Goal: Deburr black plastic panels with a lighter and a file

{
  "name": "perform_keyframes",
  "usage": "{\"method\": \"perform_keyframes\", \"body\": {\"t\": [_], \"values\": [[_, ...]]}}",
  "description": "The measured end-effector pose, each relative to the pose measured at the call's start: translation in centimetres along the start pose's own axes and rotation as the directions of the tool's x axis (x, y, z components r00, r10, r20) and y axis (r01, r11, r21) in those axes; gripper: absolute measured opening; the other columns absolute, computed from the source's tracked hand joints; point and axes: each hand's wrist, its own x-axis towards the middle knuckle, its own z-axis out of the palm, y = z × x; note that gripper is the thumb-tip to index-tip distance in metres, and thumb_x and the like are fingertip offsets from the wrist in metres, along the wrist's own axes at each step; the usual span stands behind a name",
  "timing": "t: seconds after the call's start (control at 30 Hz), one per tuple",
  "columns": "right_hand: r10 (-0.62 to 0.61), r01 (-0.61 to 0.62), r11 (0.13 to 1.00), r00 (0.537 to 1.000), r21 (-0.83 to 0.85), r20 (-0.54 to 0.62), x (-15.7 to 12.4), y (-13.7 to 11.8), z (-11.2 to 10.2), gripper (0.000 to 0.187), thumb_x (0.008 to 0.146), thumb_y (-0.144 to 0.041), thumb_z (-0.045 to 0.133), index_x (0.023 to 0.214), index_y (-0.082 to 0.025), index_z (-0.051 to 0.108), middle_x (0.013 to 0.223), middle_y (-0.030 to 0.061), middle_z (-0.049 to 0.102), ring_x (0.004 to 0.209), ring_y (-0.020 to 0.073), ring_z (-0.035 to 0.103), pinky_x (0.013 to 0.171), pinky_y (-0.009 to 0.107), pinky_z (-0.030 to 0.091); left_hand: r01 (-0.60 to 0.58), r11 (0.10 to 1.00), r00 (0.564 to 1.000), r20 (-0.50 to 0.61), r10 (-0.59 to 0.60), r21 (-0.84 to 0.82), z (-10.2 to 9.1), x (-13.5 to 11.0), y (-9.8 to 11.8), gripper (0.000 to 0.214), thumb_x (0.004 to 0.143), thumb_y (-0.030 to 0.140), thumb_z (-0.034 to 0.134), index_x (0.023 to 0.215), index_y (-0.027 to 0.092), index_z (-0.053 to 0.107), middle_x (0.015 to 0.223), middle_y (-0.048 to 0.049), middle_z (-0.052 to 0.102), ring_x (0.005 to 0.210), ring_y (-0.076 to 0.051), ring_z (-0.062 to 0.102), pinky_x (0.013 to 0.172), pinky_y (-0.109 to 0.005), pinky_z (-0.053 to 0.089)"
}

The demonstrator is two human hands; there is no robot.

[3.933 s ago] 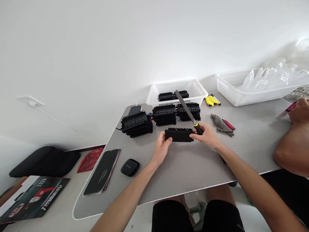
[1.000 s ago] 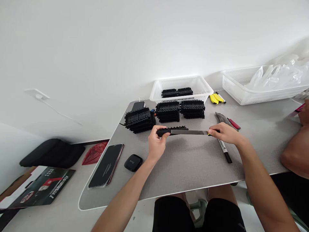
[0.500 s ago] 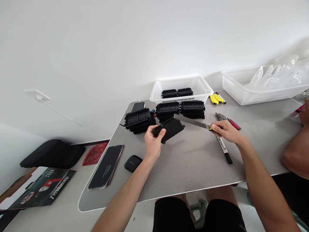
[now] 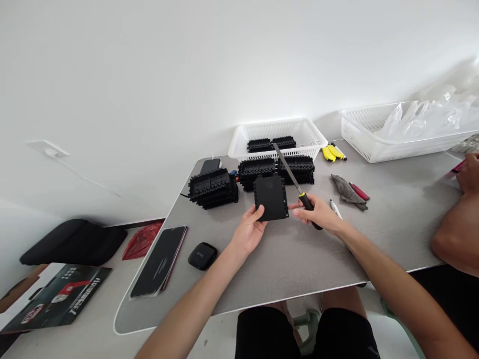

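Observation:
Between the thumb and fingers of my left hand [image 4: 251,230] is a flat black plastic panel [image 4: 271,197] with toothed edges, its smooth face toward me. My right hand [image 4: 317,212] grips the black-and-yellow handle of a metal file [image 4: 289,168]. The file's blade slants up and to the left, beyond the panel's right edge. An extended right fingertip is close to that edge; whether it touches I cannot tell. Behind the panel stand stacks of similar black panels [image 4: 256,170], with another stack [image 4: 213,187] to the left.
A white basket [image 4: 315,139] holds more black panels; another basket [image 4: 374,149] holds clear plastic bags. On the table lie a grey cloth [image 4: 346,191], a red-handled tool [image 4: 359,191], a marker [image 4: 336,208], a phone [image 4: 159,262] and a black case [image 4: 202,255]. Another person's arm [image 4: 458,229] rests at the right.
The panel has been turned more upright with its face toward me. My right hand has moved left and down, and the file has swung from lying across the panel to pointing up beside it.

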Motion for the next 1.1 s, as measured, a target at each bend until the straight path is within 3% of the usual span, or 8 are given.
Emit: {"method": "perform_keyframes", "body": {"t": [0.13, 0.27, 0.33, 0.5, 0.67, 0.87, 1.0, 1.1], "values": [[-0.035, 0.035, 0.999, 0.999, 0.021, 0.000, 0.0, 0.2, 1.2, 0.048, 0.061, -0.042, 0.081, 0.080, -0.022, 0.041, 0.097, 0.0033, 0.067, 0.052, 0.0082, 0.052, 0.043, 0.024, 0.039, 0.040, 0.999, 0.998, 0.052, -0.039, -0.005, 0.8, -0.7, -0.8, 0.028, 0.073, 0.030, 0.079, 0.094, 0.016, 0.068, 0.110, -0.0088, 0.071, 0.107, -0.021, 0.065, 0.096, -0.031, 0.054], [-0.067, 0.072, 0.997, 0.991, 0.040, -0.113, 0.2, 0.6, 1.5, 0.044, 0.064, -0.040, 0.078, 0.080, -0.022, 0.042, 0.083, -0.0004, 0.064, 0.048, 0.0067, 0.046, 0.043, 0.023, 0.037, 0.039, 0.997, 0.989, 0.138, -0.047, 0.064, 1.0, -1.1, -1.3, 0.037, 0.069, 0.033, 0.082, 0.099, 0.017, 0.067, 0.109, -0.0096, 0.071, 0.109, -0.025, 0.064, 0.097, -0.038, 0.052], [-0.082, 0.091, 0.995, 0.983, 0.048, -0.162, 0.2, 0.6, 1.1, 0.042, 0.064, -0.039, 0.077, 0.081, -0.022, 0.043, 0.082, -0.0004, 0.064, 0.047, 0.0062, 0.044, 0.044, 0.024, 0.036, -0.034, 0.991, 0.989, 0.145, 0.016, 0.128, 0.9, -1.1, -1.2, 0.041, 0.067, 0.032, 0.083, 0.101, 0.018, 0.066, 0.109, -0.0092, 0.070, 0.109, -0.025, 0.064, 0.095, -0.039, 0.051], [-0.151, 0.167, 0.985, 0.953, 0.041, -0.261, 0.2, 0.3, -0.8, 0.047, 0.062, -0.039, 0.080, 0.081, -0.022, 0.041, 0.088, 0.0019, 0.066, 0.048, 0.0061, 0.043, 0.045, 0.025, 0.036, -0.242, 0.916, 0.967, 0.006, 0.253, 0.321, 0.4, -0.7, -0.1, 0.052, 0.063, 0.028, 0.084, 0.110, 0.023, 0.062, 0.094, -0.0021, 0.069, 0.092, -0.016, 0.065, 0.084, -0.029, 0.052], [-0.208, 0.211, 0.977, 0.935, -0.022, -0.288, 0.2, 0.2, -1.4, 0.043, 0.065, -0.039, 0.078, 0.081, -0.021, 0.042, 0.092, 0.0045, 0.067, 0.049, 0.0064, 0.043, 0.048, 0.026, 0.037, -0.347, 0.751, 0.927, 0.082, 0.366, 0.561, 0.6, -1.0, 0.2, 0.035, 0.067, 0.031, 0.080, 0.100, 0.021, 0.070, 0.093, -0.0045, 0.070, 0.088, -0.017, 0.065, 0.078, -0.029, 0.053], [-0.232, 0.187, 0.935, 0.965, -0.302, -0.119, -0.2, -0.5, -2.0, 0.036, 0.080, -0.053, 0.062, 0.081, -0.019, 0.052, 0.075, 0.0012, 0.060, 0.055, 0.0103, 0.047, 0.052, 0.025, 0.037, -0.402, 0.665, 0.892, 0.106, 0.439, 0.629, 0.1, -0.6, -0.3, 0.027, 0.071, 0.030, 0.076, 0.095, 0.019, 0.070, 0.088, -0.0042, 0.071, 0.085, -0.018, 0.066, 0.079, -0.030, 0.051], [-0.242, 0.249, 0.859, 0.967, -0.447, 0.073, -0.7, -1.1, -3.4, 0.051, 0.094, -0.059, 0.036, 0.072, -0.017, 0.055, 0.061, 0.0002, 0.051, 0.056, 0.0114, 0.045, 0.054, 0.025, 0.033, -0.465, 0.578, 0.832, 0.108, 0.544, 0.670, -0.9, 0.1, 0.1, 0.023, 0.073, 0.027, 0.073, 0.094, 0.019, 0.069, 0.093, -0.0043, 0.070, 0.090, -0.018, 0.064, 0.083, -0.030, 0.049], [-0.210, 0.286, 0.788, 0.957, -0.545, 0.198, -1.0, -1.3, -4.0, 0.051, 0.094, -0.057, 0.038, 0.067, -0.016, 0.054, 0.060, 0.0001, 0.052, 0.055, 0.0108, 0.043, 0.054, 0.025, 0.030, -0.472, 0.539, 0.810, 0.101, 0.578, 0.698, -1.2, 0.3, 0.4, 0.020, 0.076, 0.023, 0.068, 0.095, 0.019, 0.069, 0.095, -0.0045, 0.069, 0.089, -0.018, 0.063, 0.081, -0.030, 0.048]]}}
